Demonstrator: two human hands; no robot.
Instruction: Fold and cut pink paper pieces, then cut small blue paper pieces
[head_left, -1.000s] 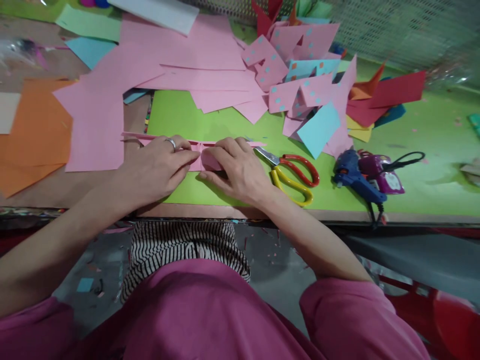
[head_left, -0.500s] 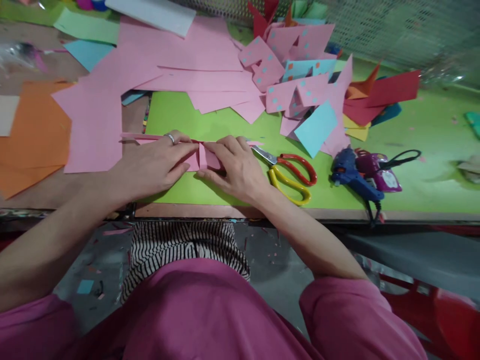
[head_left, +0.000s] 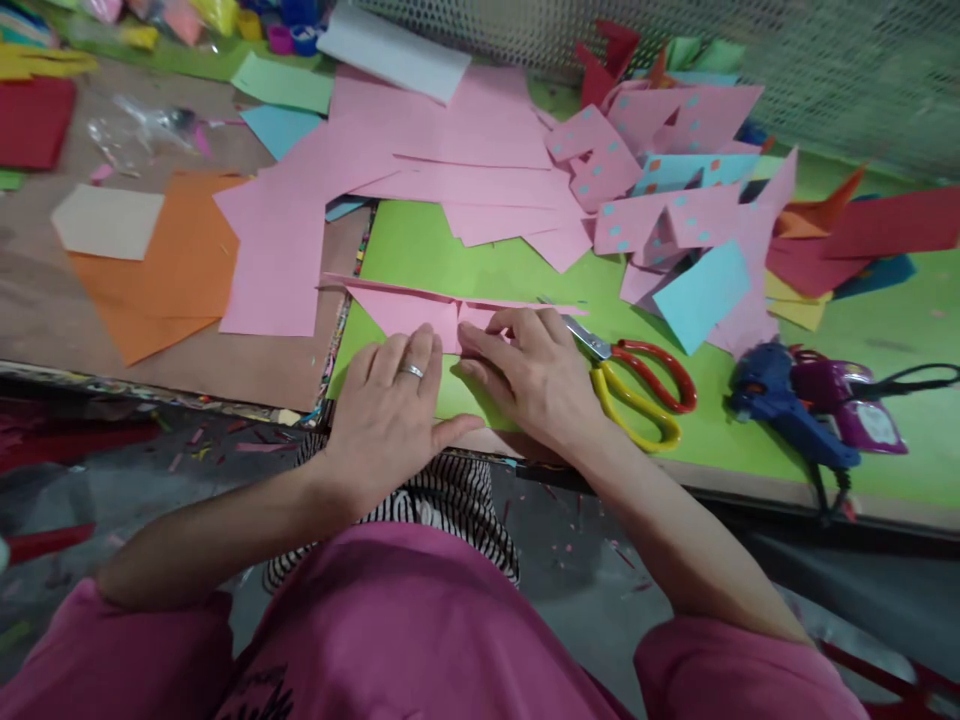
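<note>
A long folded pink paper strip (head_left: 409,308) lies on a green sheet (head_left: 420,250) near the table's front edge. My left hand (head_left: 394,405), with a ring on one finger, lies flat with fingers stretched out, fingertips pressing on the strip's near edge. My right hand (head_left: 536,370) rests beside it, its fingers bent and pressing down on the strip's folded middle. The two hands almost touch.
Red-and-yellow scissors (head_left: 637,385) lie just right of my right hand. A blue and purple glue gun (head_left: 806,405) sits further right. Loose pink sheets (head_left: 450,130), dotted pink folded pieces (head_left: 645,170), orange paper (head_left: 161,270) and red paper (head_left: 892,225) cover the table behind.
My left hand has slid from the strip's left part toward the near side and flattened out. The view has shifted, so the table sits further right and lower.
</note>
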